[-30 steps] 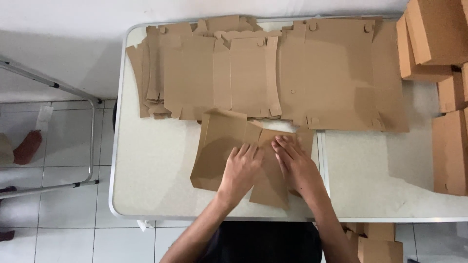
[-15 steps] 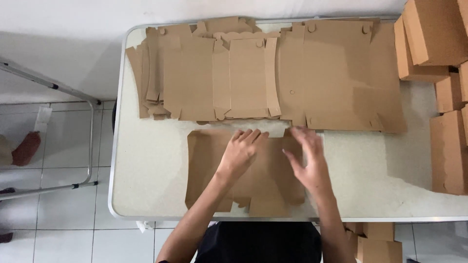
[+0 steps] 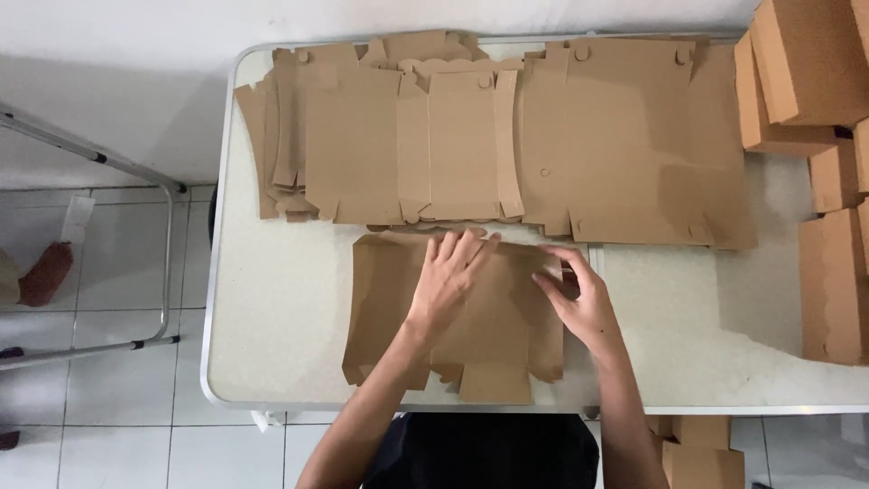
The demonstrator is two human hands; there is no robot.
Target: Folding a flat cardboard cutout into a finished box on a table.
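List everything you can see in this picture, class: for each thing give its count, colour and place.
Table: one, pale grey, centre.
Flat cardboard sheet: one, brown, near table edge, under both hands.
Stack of flat cardboard sheets: several overlapping, exact count unclear, brown, far side of table.
Folded boxes: several, brown, right edge.
Boxes on floor: at least two, brown, lower right.
Metal frame: one, grey, left.
Left hand: flat on the sheet.
Right hand: at the sheet's right flap.
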